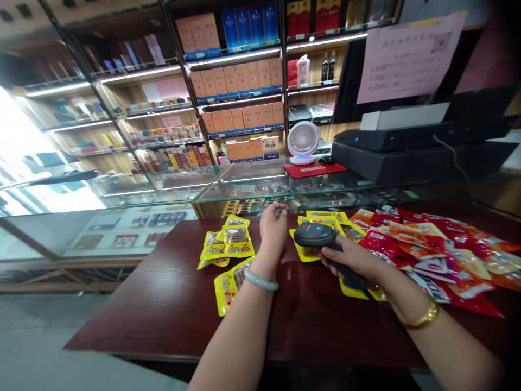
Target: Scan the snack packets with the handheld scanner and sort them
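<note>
In my right hand (352,256) is a black handheld barcode scanner (315,235), its head turned left with a small blue light on top. Yellow snack packets (321,217) lie under and behind the scanner. My left hand (273,225) is raised over the table's far edge, its fingers curled in; what they hold, if anything, is hidden. Left of that hand sits a small pile of yellow snack packets (236,241). One more yellow packet (227,290) lies nearer me, partly covered by my left forearm.
Red and orange snack bags (427,244) heap up on the right of the dark wooden table (163,304). Beyond stands a glass display counter (244,176) bearing a white fan (303,141), a red mat (313,170) and black register equipment (386,157). Boxed goods fill the back shelves.
</note>
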Demonstrator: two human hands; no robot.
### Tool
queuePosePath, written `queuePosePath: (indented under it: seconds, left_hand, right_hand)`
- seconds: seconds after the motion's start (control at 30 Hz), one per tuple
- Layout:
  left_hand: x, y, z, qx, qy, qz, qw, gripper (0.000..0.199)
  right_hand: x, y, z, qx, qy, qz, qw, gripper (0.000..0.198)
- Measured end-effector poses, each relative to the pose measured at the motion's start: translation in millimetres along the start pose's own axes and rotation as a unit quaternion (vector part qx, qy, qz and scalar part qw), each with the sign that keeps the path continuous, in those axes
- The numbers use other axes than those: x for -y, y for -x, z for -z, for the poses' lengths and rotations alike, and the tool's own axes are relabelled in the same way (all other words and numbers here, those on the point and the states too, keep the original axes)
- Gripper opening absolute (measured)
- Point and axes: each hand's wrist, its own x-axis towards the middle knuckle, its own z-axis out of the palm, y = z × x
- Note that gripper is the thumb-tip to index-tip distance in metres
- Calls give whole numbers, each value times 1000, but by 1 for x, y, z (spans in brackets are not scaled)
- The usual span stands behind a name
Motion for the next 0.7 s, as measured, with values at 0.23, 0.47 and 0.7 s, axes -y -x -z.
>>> queuePosePath:
  seconds: [0.23,0.47,0.7]
  left_hand:
    - [-51,-10,53,149,-174,-48,972,17]
    - [-32,49,143,233,-515,11,825,28]
    - [6,87,164,201,-594,56,777,56]
  right_hand:
    - [16,9,-22,81,15,-32,996,51]
    - [4,36,-73,17,51,-40,998,50]
    - [-16,69,-121,-46,-23,-26,998,46]
